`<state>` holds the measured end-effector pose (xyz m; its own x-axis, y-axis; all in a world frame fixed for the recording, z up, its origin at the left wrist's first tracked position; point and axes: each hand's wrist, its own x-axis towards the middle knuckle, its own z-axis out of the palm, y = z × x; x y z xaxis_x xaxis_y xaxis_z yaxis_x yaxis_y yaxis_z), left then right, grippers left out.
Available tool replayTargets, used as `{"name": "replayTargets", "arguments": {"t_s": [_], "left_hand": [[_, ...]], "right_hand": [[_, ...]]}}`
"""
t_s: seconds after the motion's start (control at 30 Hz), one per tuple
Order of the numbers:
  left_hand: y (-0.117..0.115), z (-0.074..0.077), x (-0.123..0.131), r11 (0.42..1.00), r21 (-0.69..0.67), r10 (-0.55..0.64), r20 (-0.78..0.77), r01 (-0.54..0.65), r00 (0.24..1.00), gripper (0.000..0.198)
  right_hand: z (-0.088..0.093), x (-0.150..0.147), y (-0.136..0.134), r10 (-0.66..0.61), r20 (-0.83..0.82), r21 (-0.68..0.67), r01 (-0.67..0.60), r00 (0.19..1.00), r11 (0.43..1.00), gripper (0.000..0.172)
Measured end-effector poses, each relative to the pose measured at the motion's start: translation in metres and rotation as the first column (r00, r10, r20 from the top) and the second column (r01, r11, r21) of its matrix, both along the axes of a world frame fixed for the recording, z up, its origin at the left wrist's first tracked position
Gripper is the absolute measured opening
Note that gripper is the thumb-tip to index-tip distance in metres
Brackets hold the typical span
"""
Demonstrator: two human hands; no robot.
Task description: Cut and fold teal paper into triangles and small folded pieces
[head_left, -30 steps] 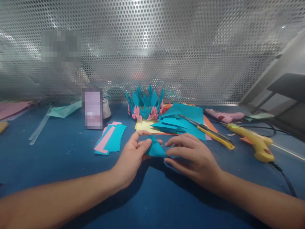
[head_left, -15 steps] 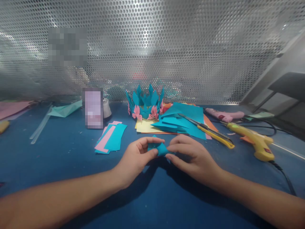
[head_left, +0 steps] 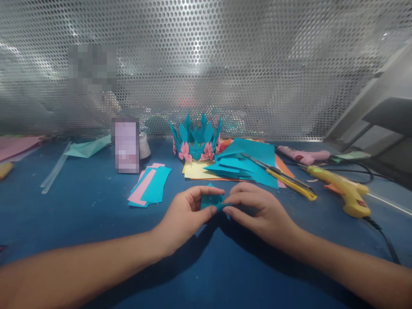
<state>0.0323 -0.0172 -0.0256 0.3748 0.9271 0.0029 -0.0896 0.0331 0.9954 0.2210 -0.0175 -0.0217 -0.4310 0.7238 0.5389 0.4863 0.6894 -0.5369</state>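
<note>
A small folded piece of blue paper point(head_left: 210, 201) is held between both hands above the table. My left hand point(head_left: 189, 208) grips its left side, with the thumb at the lower edge and the index finger along the top. On the right side, my right hand point(head_left: 254, 204) pinches the paper's corner between thumb and fingertips. Fingers hide part of the folds. Just beyond the hands stands a blue paper crown point(head_left: 196, 139) with pink paper bows. Blue and pink paper strips point(head_left: 156, 186) lie to the left of my left hand.
Coloured paper sheets point(head_left: 260, 167) lie behind my right hand, with a yellow utility knife point(head_left: 289, 184) on them. Yellow point(head_left: 350, 193) and pink glue guns point(head_left: 302, 154) with cords are at right. A phone point(head_left: 125, 148) leans on a white spool point(head_left: 144, 146). Clear glue sticks point(head_left: 54, 171) lie left.
The front flap of the blue paper has tilted down, so more of its inner face shows. My left thumb and right fingertips have shifted slightly along its lower edge.
</note>
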Motion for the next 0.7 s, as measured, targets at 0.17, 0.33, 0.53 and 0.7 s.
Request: {"name": "replayTargets", "arguments": {"t_s": [0.17, 0.33, 0.53, 0.7], "left_hand": [[0.0008, -0.0018, 0.0010, 0.999, 0.034, -0.018, -0.028, 0.019, 0.999, 0.028], [0.0006, -0.0021, 0.0031, 0.999, 0.037, -0.017, -0.048, 0.018, 0.999, 0.029], [0.0004, -0.0033, 0.0026, 1.000, -0.010, -0.007, -0.045, 0.007, 0.999, 0.034], [0.0014, -0.0023, 0.0011, 0.998, -0.056, -0.001, 0.032, 0.003, 0.999, 0.031]], "right_hand": [[0.0002, -0.0011, 0.0009, -0.018, -0.001, -0.042, 0.018, 1.000, 0.999, 0.009], [-0.0007, -0.0020, 0.0006, -0.007, -0.015, -0.076, 0.006, 1.000, 0.997, 0.010], [-0.0005, -0.0023, 0.0003, 0.005, -0.045, -0.103, -0.010, 0.999, 0.995, 0.010], [-0.0005, -0.0013, 0.0015, 0.018, -0.059, -0.117, -0.025, 0.998, 0.993, 0.009]]}}
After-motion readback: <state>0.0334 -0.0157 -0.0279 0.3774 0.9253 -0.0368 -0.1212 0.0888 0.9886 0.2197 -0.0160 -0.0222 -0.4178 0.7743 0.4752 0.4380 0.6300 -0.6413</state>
